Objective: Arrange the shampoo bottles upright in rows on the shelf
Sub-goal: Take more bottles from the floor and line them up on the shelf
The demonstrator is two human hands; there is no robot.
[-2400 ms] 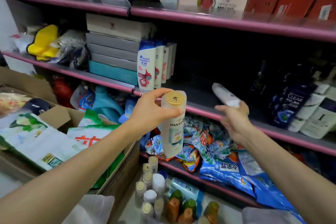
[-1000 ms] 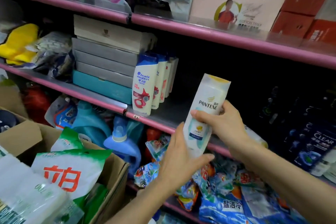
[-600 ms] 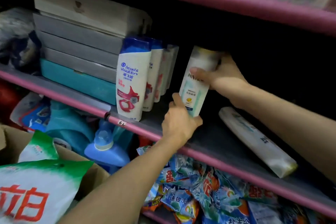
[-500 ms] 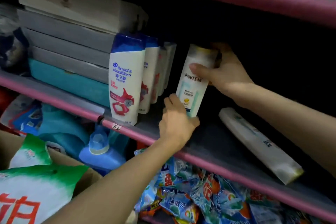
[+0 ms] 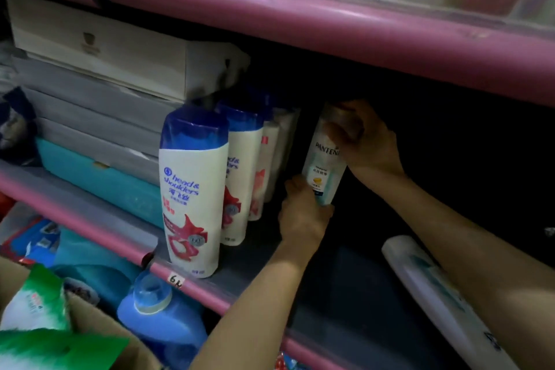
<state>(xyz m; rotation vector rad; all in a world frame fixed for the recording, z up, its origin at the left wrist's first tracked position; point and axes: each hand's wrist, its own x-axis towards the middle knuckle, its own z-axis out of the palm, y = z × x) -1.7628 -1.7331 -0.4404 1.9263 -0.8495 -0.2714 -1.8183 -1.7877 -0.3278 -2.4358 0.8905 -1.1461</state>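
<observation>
Pale plastic Pantene bottle (image 5: 322,170): right hand (image 5: 365,141) grips top, left hand (image 5: 301,213) pinches base; seat it level beside the row.

Both hands hold a Pantene shampoo bottle (image 5: 322,165) nearly upright, deep on the grey shelf (image 5: 255,276). The right hand (image 5: 365,141) grips its top; the left hand (image 5: 301,215) holds its base. To its left stands a row of Head & Shoulders bottles (image 5: 192,204). Another pale bottle (image 5: 435,294) lies flat on the shelf to the right.
</observation>
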